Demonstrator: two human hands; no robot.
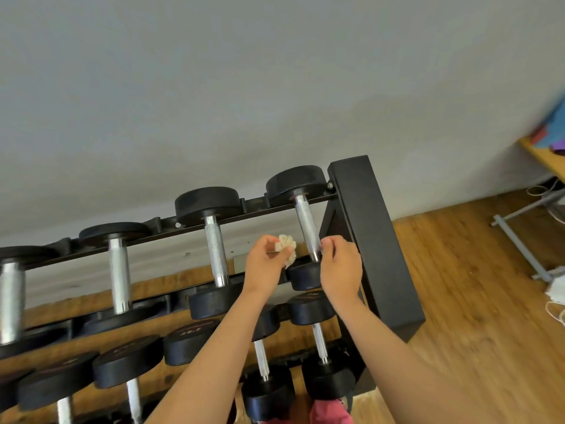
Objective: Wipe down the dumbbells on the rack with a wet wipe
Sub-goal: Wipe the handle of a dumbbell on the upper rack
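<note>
Left hand (265, 266): forearm reaching up, fingers clenched round the crumpled wet wipe (286, 244).
Right hand (341, 270): raised alongside, fingers curled at the rightmost dumbbell (307, 228) handle; grip cannot be told.
Wet wipe: between 2 top-tier handles of the rack (373, 240).

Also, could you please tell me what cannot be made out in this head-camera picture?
Head view:
- Whether the right hand pinches the rightmost top dumbbell's handle or only touches it: its own back hides the fingertips.
- Most of the wet wipe: bunched inside the left hand.
- Weight markings on the dumbbell heads: blurred, too small.
- Leftmost dumbbell: cut off by the left edge.
- Pink thing: cut off by the bottom edge.
</note>
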